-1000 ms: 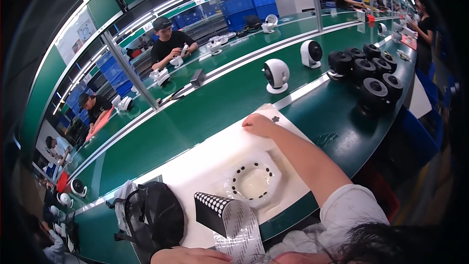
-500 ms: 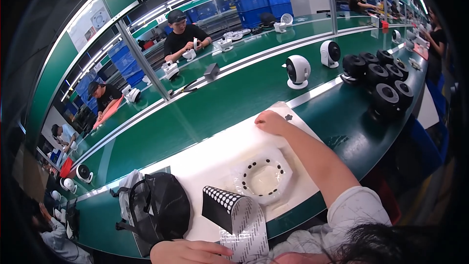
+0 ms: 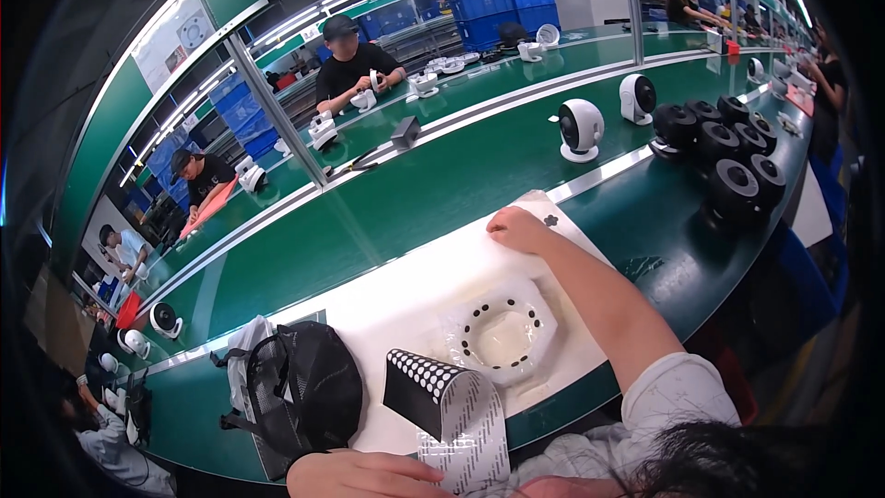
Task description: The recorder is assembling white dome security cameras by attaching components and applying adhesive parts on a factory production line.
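Note:
My left hand (image 3: 361, 474) is at the near edge of the table, its fingers closed on the lower end of a sticker sheet (image 3: 466, 456). The sheet curls over, showing a black face with rows of white dots and a pale printed back. My right hand (image 3: 516, 229) rests near the far edge of a white board (image 3: 369, 306), fingers curled in; anything in them is hidden. Beside it lies a small dark flower-shaped piece (image 3: 551, 220). Between my hands sits a clear plastic-wrapped ring (image 3: 502, 330) with several black dots around it.
A black mesh bag (image 3: 313, 387) lies left of the sheet. Several black round units (image 3: 728, 152) cluster at the right. White fan-like devices (image 3: 580, 129) stand on the green belt (image 3: 369, 212). Across it, a person (image 3: 355, 65) handles white parts; other people work farther along.
The whole view has shifted slightly, moving the scene a little rightward. Both hands keep nearly the same places on the sheet and board. The person across has shifted a little.

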Demonstrator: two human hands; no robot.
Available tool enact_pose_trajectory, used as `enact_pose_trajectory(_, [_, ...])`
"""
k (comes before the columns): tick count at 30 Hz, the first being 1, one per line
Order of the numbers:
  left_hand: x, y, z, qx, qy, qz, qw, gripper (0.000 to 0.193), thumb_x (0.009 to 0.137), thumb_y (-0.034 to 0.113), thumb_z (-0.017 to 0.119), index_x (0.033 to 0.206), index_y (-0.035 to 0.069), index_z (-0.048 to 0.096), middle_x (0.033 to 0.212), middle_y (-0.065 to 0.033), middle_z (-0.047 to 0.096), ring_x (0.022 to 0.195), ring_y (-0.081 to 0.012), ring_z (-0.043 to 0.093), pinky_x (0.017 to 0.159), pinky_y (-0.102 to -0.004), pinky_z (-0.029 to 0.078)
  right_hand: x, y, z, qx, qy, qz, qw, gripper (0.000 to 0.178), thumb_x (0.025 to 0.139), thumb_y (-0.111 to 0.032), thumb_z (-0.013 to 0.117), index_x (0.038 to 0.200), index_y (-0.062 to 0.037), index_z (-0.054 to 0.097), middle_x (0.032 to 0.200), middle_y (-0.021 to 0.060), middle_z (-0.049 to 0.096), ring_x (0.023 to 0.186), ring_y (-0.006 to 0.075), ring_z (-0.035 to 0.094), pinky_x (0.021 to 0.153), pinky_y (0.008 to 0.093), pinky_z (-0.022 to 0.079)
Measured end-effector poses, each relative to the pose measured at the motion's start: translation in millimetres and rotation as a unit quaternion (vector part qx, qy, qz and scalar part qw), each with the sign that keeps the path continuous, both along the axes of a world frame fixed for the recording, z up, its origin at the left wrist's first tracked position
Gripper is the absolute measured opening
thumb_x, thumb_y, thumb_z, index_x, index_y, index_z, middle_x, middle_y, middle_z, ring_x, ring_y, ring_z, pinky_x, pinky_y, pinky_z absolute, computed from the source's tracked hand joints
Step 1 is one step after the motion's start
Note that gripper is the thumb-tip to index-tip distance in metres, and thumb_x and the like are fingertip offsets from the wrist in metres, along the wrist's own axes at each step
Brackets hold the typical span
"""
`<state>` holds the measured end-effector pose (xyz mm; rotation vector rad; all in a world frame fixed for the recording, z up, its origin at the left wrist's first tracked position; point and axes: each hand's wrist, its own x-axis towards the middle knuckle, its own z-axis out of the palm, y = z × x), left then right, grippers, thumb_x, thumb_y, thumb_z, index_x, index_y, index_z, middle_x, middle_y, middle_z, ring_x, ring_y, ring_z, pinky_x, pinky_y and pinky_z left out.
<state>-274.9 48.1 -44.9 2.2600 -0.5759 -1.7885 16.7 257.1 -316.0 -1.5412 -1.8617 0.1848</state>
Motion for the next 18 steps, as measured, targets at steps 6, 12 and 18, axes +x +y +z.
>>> enact_pose_trajectory(6, [-14.4, 9.5, 4.8, -0.057, -0.037, 0.032, 0.997, 0.038, 0.082, 0.028, 0.06, 0.108, 0.001, 0.053, 0.112, -0.0189, 0.053, 0.09, -0.0383, 0.056, 0.074, -0.0504, 0.045, -1.6, 0.8, -1.4, 0.0, -0.003, -0.003, 1.0, 0.018, 0.074, -0.018, 0.058, 0.085, -0.0075, 0.067, 0.093, 0.0095, 0.063, 0.093, 0.0259, 0.056, 0.083, 0.0344, 0.045])
enact_pose_trajectory(12, [-37.5, 20.8, 0.9, -0.225, -0.116, -0.007, 0.967, 0.043, 0.084, 0.021, 0.058, 0.123, 0.009, 0.047, 0.13, -0.0132, 0.043, 0.093, -0.0377, 0.056, 0.072, -0.0474, 0.046, -2.0, 2.9, -3.4, 0.009, -0.003, 0.0, 1.0, 0.019, 0.074, -0.018, 0.058, 0.086, -0.0073, 0.067, 0.094, 0.0097, 0.062, 0.093, 0.0259, 0.056, 0.083, 0.0347, 0.045])
enact_pose_trajectory(18, [-32.5, 20.4, 6.8, -0.207, -0.098, -0.008, 0.974, 0.042, 0.085, 0.016, 0.055, 0.124, 0.008, 0.046, 0.128, -0.0141, 0.045, 0.092, -0.0404, 0.056, 0.073, -0.047, 0.047, -3.3, 4.9, -3.1, 0.011, -0.009, 0.009, 1.0, 0.017, 0.074, -0.016, 0.059, 0.085, -0.0056, 0.066, 0.092, 0.0107, 0.062, 0.092, 0.0263, 0.056, 0.082, 0.0346, 0.045])
